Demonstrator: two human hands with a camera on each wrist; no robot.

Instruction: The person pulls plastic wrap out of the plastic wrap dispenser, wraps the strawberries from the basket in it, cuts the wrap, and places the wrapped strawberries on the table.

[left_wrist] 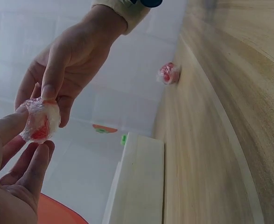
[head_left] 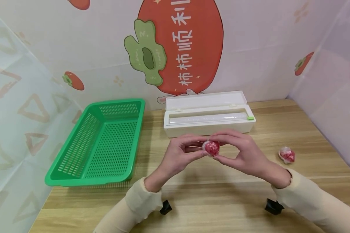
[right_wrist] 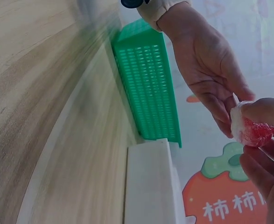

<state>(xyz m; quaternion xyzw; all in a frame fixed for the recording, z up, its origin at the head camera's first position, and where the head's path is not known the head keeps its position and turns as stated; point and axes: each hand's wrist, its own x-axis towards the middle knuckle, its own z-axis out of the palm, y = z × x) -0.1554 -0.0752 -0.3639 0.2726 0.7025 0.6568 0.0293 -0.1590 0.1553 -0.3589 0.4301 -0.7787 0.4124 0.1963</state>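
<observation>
Both hands hold a small red, roundish thing wrapped in clear film (head_left: 212, 148) above the middle of the table. The left hand (head_left: 179, 153) pinches it from the left, thumb below and fingers above in the head view. From the other side the right hand (head_left: 242, 152) pinches it between thumb and fingers. The wrist views show whitish crumpled film (left_wrist: 42, 120) around the red core (right_wrist: 257, 133); what the core is, I cannot tell. A second red film-wrapped thing (head_left: 287, 155) lies on the table to the right of the right hand.
A green plastic basket (head_left: 137, 142) stands at the left on the wooden table (head_left: 210, 207). Behind the hands is a white box (head_left: 207, 129) with its lid up and a roll of clear film (head_left: 207, 119) inside. Printed cloth walls (head_left: 265, 58) surround the table.
</observation>
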